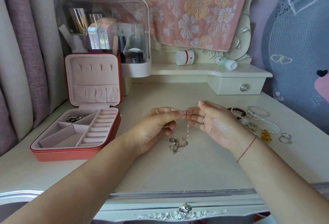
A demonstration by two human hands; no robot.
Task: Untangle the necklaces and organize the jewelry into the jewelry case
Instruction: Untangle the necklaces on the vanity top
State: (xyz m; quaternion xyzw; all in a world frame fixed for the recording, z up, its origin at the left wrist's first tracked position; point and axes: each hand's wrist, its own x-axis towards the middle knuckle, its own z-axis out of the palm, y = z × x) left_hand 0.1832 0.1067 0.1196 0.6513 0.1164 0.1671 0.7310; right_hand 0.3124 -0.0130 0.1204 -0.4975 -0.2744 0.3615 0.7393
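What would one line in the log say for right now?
step: untangling | left hand: pinches silver chain | right hand: pinches silver chain | tangled end: on table | jewelry case: open | bracelets: outside case

This was a bedroom in a home, seen at a cream dressing table (178, 170) with carved floral trim and a small drawer (238, 85) with a crystal knob. A clear cosmetics organizer (106, 28) full of makeup stood at the back near mauve curtains (26, 45). An open jewelry case (71, 155) sat on top, and a heart-patterned cushion (299, 54) leaned at the right.
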